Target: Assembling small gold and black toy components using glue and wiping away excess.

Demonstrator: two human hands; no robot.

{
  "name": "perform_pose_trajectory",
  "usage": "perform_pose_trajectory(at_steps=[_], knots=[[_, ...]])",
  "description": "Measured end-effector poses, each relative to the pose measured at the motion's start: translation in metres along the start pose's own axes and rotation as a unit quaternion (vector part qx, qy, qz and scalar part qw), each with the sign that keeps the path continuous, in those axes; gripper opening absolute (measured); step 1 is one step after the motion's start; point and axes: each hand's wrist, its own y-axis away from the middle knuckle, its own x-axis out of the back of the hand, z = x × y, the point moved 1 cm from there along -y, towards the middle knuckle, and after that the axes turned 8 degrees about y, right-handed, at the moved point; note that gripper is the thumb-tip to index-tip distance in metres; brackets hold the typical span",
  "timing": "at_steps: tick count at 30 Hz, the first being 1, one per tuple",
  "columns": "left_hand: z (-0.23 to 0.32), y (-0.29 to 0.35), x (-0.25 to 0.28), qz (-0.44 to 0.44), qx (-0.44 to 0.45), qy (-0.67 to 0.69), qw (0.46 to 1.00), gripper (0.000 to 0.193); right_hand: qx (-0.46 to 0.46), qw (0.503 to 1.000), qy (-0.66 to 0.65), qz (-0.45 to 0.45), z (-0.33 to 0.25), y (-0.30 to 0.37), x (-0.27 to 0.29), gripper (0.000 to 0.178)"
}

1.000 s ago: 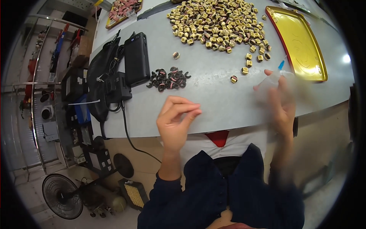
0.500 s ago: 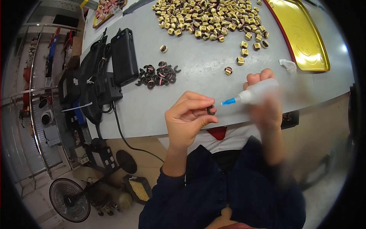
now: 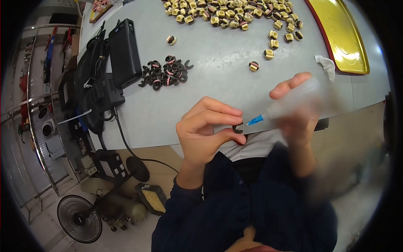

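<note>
Between the thumb and fingertips of my left hand (image 3: 205, 130) I pinch a small dark C-shaped piece (image 3: 237, 128), its gap turned to the right. My right hand (image 3: 300, 119) is wrapped round a whitish squeeze bottle (image 3: 296, 98), which lies tilted and partly blurred. The bottle's blue nozzle tip (image 3: 255, 120) points at the C-shaped piece, close to its open side; I cannot tell whether they touch. A pile of similar dark curved pieces (image 3: 166, 74), some with pink parts, lies on the table beyond my left hand.
Many small yellow-and-dark pieces (image 3: 235, 14) spread over the far grey table (image 3: 201, 54), a few nearer. A gold tray (image 3: 342, 38) lies at the right beside a crumpled white tissue (image 3: 326, 67). Black boxes and cables (image 3: 124, 52) stand at the left; a fan (image 3: 79, 218) is below.
The nozzle has come nearer the C-shaped piece, and the piece is now turned with its gap facing it. The table's contents have shifted slightly up and left in view.
</note>
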Motion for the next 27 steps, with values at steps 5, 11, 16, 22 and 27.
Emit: perform_pose_trajectory(at_steps=[5,11,16,22,27], knots=[[0.0,0.0,0.0,-0.002,0.006,0.003,1.0,0.032,-0.023,1.0,-0.004,-0.01,0.004,0.002,0.006,0.055],[0.001,-0.001,0.0,-0.004,0.0,-0.015,1.0,0.032,-0.004,0.998,-0.054,-0.018,0.001,0.001,-0.003,0.05],[-0.001,0.0,-0.002,-0.001,0.0,-0.031,1.0,0.032,0.005,0.999,-0.035,-0.039,0.002,0.002,-0.001,0.045],[-0.001,0.0,-0.003,-0.002,-0.009,-0.036,0.999,0.032,-0.003,0.997,-0.056,-0.044,0.0,0.002,-0.003,0.043],[-0.001,-0.001,-0.003,-0.003,-0.012,-0.042,0.999,0.032,-0.012,0.998,-0.043,-0.043,-0.003,0.001,-0.004,0.043]])
